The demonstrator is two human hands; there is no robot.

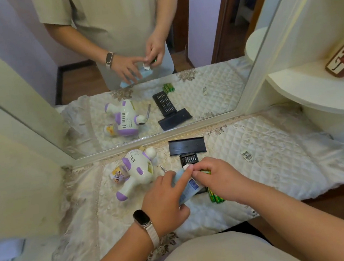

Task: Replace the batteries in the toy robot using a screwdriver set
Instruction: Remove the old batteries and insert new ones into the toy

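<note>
From the head camera, the left hand (164, 202), with a watch on the wrist, grips a pale blue card battery pack (189, 187), thumb beneath and forefinger stretched along its face. The right hand (221, 178) meets it at the pack's torn white top end, its fingertips pinching there and curled over a slim green battery (205, 171). Whether that battery is already free of the pack I cannot tell.

The step looks like drawing fresh cells out. It should go best with the pack kept low over the cream quilted cloth (267, 162) and its open end widened, so that each cell slides out rather than springs away.

The white and purple plastic toy robot (138, 172) lies on its side, just left of the hands and untouched. The slim metal screwdriver (162, 168) lies beside it.

How many cells are left in the blue pack is hidden. Several loose green batteries (215, 197) lie together under the right wrist. The black plastic bit tray (189, 159) holds rows of small metal bits. Its flat black sleeve (187, 146) lies by the mirror (211, 50), and its inside is not visible. A small white plate (247, 155), perhaps the battery cover, lies well to the right.
</note>
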